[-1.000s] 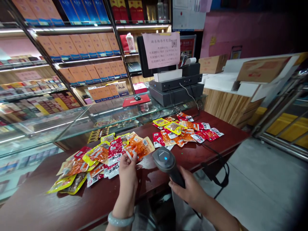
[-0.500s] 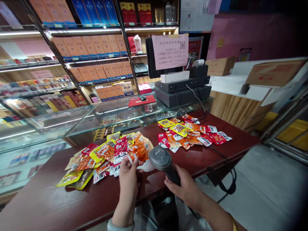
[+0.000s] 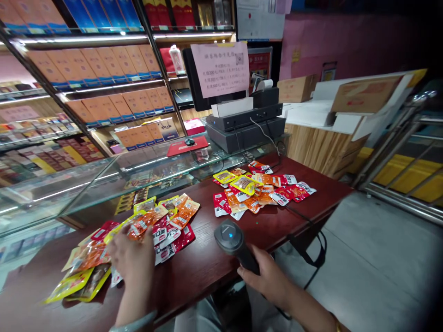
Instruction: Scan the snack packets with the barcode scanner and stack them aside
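Observation:
My right hand point(image 3: 266, 274) is wrapped round the handle of a dark barcode scanner point(image 3: 228, 236), held over the table's front edge with a blue light glowing on its top. My left hand point(image 3: 133, 253), slightly blurred, is over the left pile of snack packets point(image 3: 166, 235). Its fingers are bent and apart, with the tips at an orange packet point(image 3: 140, 225); part of the pile is hidden behind the hand. Red, orange and yellow-edged packets make up this heap. Farther right lies a second pile of similar packets point(image 3: 263, 190).
Both piles lie on a dark red table point(image 3: 204, 258). Behind it are a glass display counter point(image 3: 114, 180), a red mouse pad point(image 3: 173, 146) and a cash drawer point(image 3: 242, 133) with a monitor. Cables point(image 3: 311, 221) hang at the table's right edge. A metal railing point(image 3: 408, 143) stands far right.
My left hand has moved left from beside the scanner, where it pinched an orange packet, and its fingers have spread over the pile. The scanner's blue light now shows. The view has shifted right.

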`<action>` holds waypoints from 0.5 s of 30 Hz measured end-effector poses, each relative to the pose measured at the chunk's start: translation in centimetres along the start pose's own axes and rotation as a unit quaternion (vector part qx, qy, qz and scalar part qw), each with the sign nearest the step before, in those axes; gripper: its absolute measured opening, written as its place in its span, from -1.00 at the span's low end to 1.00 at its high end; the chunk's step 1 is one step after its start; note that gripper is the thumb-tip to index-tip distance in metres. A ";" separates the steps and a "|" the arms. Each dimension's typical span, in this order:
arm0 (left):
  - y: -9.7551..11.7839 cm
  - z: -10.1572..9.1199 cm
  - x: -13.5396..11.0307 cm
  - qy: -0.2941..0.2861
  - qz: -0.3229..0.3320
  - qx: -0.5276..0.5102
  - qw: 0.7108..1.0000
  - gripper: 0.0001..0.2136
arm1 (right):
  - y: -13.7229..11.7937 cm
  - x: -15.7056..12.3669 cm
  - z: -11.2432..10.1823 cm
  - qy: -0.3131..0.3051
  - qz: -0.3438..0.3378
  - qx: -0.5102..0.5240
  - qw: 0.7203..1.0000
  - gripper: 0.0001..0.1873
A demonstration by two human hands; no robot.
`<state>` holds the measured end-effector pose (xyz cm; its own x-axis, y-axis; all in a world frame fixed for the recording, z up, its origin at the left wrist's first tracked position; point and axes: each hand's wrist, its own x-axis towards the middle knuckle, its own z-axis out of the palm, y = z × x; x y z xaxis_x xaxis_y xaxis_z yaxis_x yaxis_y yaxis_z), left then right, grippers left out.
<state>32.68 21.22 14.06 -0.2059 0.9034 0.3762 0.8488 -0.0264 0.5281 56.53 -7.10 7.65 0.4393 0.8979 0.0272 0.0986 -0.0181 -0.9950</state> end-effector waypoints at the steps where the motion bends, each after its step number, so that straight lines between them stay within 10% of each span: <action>1: 1.1 0.6 -1.0 -0.037 0.047 -0.010 0.998 -0.57 | 0.1 0.0 -0.2 0.005 0.001 -0.003 1.000 -0.61; 7: 9.8 5.0 -7.5 -0.294 0.259 0.027 0.919 -0.74 | 0.8 -0.1 -1.4 0.042 0.017 -0.021 0.999 -0.58; 15: 14.5 8.6 -7.5 -0.350 0.227 0.058 0.907 -0.72 | 1.6 -0.8 -3.0 0.076 0.029 -0.011 0.997 -0.45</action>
<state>50.69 17.76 12.37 0.5025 0.8623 -0.0622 0.8227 -0.4548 0.3411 58.97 -9.18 6.34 0.5746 0.8183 -0.0145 0.0875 -0.0791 -0.9930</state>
